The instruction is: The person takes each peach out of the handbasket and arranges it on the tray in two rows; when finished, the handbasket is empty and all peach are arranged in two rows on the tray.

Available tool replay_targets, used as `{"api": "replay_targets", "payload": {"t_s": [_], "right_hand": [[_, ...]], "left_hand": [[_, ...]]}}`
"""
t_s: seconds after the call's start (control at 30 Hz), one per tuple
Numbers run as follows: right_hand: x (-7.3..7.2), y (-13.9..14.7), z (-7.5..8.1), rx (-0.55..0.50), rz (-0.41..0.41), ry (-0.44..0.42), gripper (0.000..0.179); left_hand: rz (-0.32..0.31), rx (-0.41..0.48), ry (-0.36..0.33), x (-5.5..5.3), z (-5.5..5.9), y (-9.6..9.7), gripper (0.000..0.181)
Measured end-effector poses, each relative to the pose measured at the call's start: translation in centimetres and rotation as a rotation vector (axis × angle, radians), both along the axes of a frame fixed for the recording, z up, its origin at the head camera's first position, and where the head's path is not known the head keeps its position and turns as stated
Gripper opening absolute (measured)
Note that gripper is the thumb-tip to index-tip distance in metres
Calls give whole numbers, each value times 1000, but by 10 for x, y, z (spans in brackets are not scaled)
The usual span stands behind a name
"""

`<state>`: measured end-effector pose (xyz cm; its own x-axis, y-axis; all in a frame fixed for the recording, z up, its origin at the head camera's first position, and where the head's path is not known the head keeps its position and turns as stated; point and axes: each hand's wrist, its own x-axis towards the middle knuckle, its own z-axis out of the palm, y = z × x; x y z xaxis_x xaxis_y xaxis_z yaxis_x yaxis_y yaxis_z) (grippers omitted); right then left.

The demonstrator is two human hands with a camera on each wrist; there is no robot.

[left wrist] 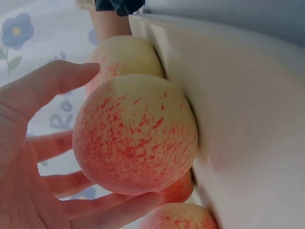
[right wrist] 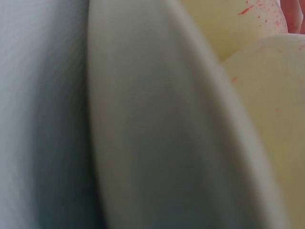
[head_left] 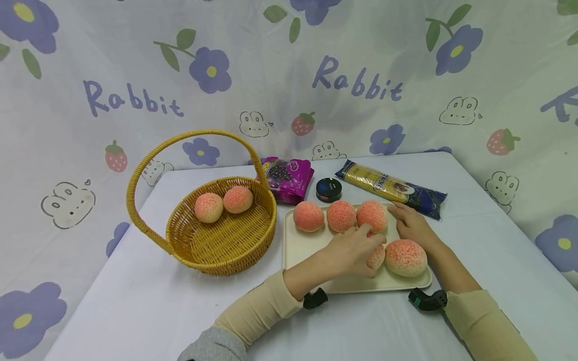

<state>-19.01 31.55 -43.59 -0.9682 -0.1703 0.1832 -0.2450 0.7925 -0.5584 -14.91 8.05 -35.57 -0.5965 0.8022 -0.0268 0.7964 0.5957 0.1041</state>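
My left hand cups from above round a toy-like peach on the cream tray. In the left wrist view its fingers spread around the fruit, while the thumb stands apart from it. A bigger peach lies right beside that one. Along the back of the tray sit three more peaches. My right hand rests at the tray's back right edge, fingers extended along the rim, its thumb hidden. The right wrist view shows only the tray's blurred side and pale peaches.
Left of the tray stands a yellow wicker basket with a tall handle and two peaches inside. Behind the tray lie a purple grape packet, a round black tin and a long pasta bag. A printed cloth hangs behind.
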Motion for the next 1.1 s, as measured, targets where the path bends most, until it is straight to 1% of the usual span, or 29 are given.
{"api": "replay_targets", "payload": {"t_s": [0.17, 0.3, 0.37, 0.57, 0.67, 0.73, 0.8, 0.87, 0.93, 1.1], "right_hand": [[0, 0, 1, -7, -1, -25, 39], [0, 0, 0, -4, 0, -18, 39], [0, 0, 0, -4, 2, -13, 39], [0, 1, -1, -6, 4, -12, 39], [1, 1, 0, -7, 4, -13, 39], [2, 0, 0, -9, 6, -17, 39], [3, 0, 1, -9, 9, -15, 39], [4, 0, 1, -7, 12, -15, 39], [3, 0, 1, -3, 17, -5, 39], [2, 1, 1, 5, 23, 10, 39]], "left_hand": [[6, 9, -10, 0, 3, -2, 60], [8, 8, -4, 0, 7, -6, 64], [14, 14, -13, -1, 10, -9, 64], [71, 47, -61, -8, 22, -22, 65], [88, 71, -68, -12, 28, -29, 65], [85, 86, -54, -15, 30, -35, 65], [90, 107, -56, -18, 33, -41, 67], [100, 131, -58, -21, 37, -47, 66], [116, 151, -37, -23, 43, -53, 63], [178, 200, -22, -29, 60, -68, 55]]}}
